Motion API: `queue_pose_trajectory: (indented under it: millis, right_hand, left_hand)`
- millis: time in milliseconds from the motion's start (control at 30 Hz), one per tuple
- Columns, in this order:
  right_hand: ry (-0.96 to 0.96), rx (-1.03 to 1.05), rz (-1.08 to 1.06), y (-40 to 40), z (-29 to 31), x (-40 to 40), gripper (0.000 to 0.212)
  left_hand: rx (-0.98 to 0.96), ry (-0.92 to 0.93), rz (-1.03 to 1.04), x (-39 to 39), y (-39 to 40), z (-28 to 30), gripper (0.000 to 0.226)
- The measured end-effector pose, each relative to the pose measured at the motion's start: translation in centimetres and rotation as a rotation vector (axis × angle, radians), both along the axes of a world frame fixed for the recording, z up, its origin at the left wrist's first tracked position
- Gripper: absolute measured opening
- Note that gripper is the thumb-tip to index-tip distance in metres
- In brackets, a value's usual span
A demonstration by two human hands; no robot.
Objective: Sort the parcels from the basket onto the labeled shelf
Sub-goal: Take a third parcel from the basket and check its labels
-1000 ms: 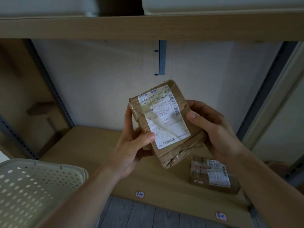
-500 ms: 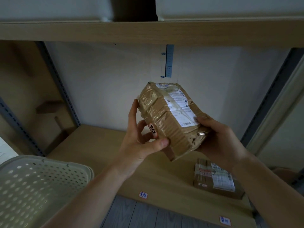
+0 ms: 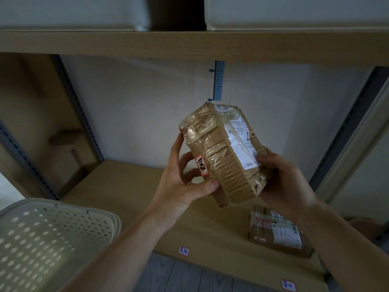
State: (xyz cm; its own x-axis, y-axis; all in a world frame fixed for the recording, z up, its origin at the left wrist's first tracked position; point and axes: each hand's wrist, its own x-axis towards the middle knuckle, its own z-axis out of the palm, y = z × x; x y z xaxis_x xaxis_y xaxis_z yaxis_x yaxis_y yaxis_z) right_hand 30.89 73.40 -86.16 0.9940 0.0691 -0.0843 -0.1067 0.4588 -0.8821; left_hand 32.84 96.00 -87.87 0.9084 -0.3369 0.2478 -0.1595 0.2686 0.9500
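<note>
I hold a brown taped parcel [image 3: 219, 152] in the air in front of the shelf, tilted, with its white shipping label facing right and a small handwritten sticker [image 3: 202, 166] on its left side facing me. My left hand [image 3: 181, 186] grips the parcel's lower left edge, thumb on the front. My right hand [image 3: 282, 180] supports it from the right and below. The wooden shelf board [image 3: 130, 186] lies below, with small label stickers [image 3: 183, 251] on its front edge. A white perforated basket [image 3: 48, 239] sits at the lower left; its contents are not visible.
A second brown parcel [image 3: 275, 232] lies on the shelf at the right, near another edge label [image 3: 288, 285]. An upper shelf board [image 3: 189, 43] carries white bins. Grey metal uprights stand at left [image 3: 77, 106] and right [image 3: 345, 127].
Both hands have turned the parcel so its shipping label now faces right and the side with the handwritten sticker faces me. The view shifted slightly.
</note>
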Motion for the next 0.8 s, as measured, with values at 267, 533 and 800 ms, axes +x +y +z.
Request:
queue_pose_trajectory:
  millis: [267,533,800]
  right_hand:
    - [-0.257,-0.301,-0.231,1.4,1.0,-1.1,0.041]
    - [-0.295,-0.475,-0.196,2.1,0.6,-1.5,0.032]
    - [-0.313,-0.456,-0.223,1.8,1.4,-1.8,0.073]
  left_hand:
    - [-0.256,0.339,-0.170,0.2,-0.1,0.3,0.046]
    - [-0.166,0.178,-0.201,0.4,0.6,0.1,0.069]
    - [-0.199,0.213,-0.249,0.1,0.6,0.7,0.061]
